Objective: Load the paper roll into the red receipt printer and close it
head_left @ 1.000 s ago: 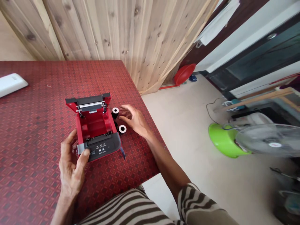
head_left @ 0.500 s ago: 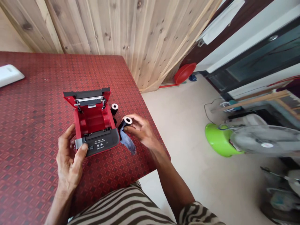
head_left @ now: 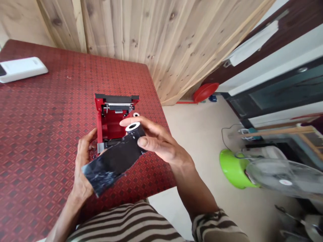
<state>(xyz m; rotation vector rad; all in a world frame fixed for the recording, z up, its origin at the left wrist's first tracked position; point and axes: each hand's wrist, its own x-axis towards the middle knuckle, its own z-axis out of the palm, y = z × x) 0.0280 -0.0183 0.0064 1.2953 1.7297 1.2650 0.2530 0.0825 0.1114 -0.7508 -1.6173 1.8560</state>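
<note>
A small red printer (head_left: 111, 117) with its lid open stands on the red patterned table (head_left: 45, 111). My right hand (head_left: 161, 143) is closed on a black ribbon roll (head_left: 133, 129) with a white core, raised in front of the printer. A strip of black ribbon (head_left: 111, 164) hangs unrolled from it toward the lower left. My left hand (head_left: 84, 164) rests against the printer's front left corner, its fingers partly hidden behind the ribbon. A second roll (head_left: 136, 115) stands on the table to the right of the printer.
A white flat device (head_left: 22, 69) lies at the table's far left. A wooden plank wall (head_left: 151, 37) rises behind the table. On the floor to the right stand a green-based fan (head_left: 252, 168) and a red bowl (head_left: 205, 91).
My right hand picked up a roll from beside the printer and lifted it toward me. A length of black ribbon has unrolled from it. The view shifted, with the printer now farther right.
</note>
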